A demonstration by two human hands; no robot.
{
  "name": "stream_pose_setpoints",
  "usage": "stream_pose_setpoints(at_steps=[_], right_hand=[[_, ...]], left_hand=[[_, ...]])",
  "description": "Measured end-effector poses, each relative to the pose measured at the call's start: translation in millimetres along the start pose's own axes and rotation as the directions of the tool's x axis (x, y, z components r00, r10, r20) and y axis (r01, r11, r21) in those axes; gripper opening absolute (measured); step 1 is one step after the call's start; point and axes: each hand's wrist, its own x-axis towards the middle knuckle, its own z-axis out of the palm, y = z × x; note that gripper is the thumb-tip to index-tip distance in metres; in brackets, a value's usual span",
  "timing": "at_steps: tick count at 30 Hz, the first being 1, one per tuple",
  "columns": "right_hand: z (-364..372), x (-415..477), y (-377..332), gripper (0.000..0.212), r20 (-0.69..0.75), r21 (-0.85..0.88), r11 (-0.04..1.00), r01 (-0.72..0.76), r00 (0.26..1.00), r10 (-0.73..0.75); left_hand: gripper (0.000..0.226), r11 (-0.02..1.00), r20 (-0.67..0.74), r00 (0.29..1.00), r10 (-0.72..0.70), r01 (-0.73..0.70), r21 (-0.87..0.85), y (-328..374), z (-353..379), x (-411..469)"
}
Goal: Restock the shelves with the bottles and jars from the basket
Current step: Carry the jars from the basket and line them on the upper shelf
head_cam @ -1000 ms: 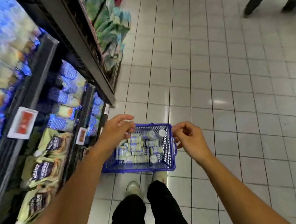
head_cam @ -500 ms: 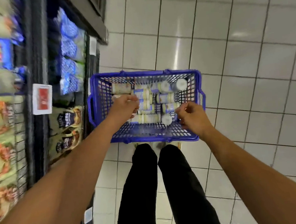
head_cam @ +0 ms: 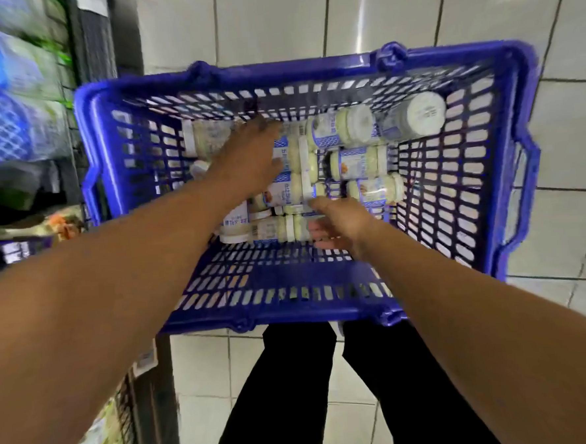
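Blue plastic lattice basket (head_cam: 275, 68) on white tiled floor (head_cam: 272, 17); shelving (head_cam: 10, 102) at 9 o'clock.
Contents: several clear white-lidded jars (head_cam: 344, 126) of pale cream, lying flat.
Restocking apparently barely begun.
Left hand (head_cam: 247, 163) lies over the jars at 11 o'clock, grip unclear.
Right hand (head_cam: 339, 222), fingers spread, touches the jar at 6 o'clock.

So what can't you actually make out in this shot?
- Head view: the left hand covers some jars; whether it grips one is hidden.
- Head view: the right hand is motion-blurred; its hold on the front jar is unclear.
- Head view: labels too blurred to read.
- Head view: shelves at left smeared, cut off by the edge.
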Motion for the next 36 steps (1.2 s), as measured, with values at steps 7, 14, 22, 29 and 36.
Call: stream_pose_setpoints(at_steps=[7, 14, 22, 29, 36], right_hand=[[58.4, 39.6, -5.9, 0.035, 0.162, 0.513, 0.845, -0.149, 0.984, 0.076], [73.1, 42.7, 10.8, 0.038, -0.086, 0.591, 0.805, 0.056, 0.996, -0.005], [38.0, 2.4, 52.0, 0.069, -0.216, 0.449, 0.875, 0.183, 0.972, -0.092], [6.5, -57.4, 29.4, 0.063, -0.243, 0.355, 0.883, 0.306, 0.943, -0.229], [-25.2, -141.5, 18.2, 0.049, -0.068, 0.186, 0.885, 0.426, 0.905, -0.421]], left_hand=[[0.086, 0.978, 0.183, 0.980, 0.085, -0.116, 0.171, -14.8, 29.6, 41.9], [0.079, 0.986, 0.196, 0.972, 0.132, -0.149, 0.076, -18.1, 39.1, 42.6], [0.043, 0.840, 0.288, 0.953, -0.090, 0.228, -0.492, -0.5, 45.6, -12.0], [0.075, 0.459, 0.302, 0.914, -0.269, 0.398, -0.795, 40.3, 30.0, -63.3], [0.067, 0.311, 0.324, 0.936, -0.135, 0.351, -0.883, 64.7, -31.7, -113.3]])
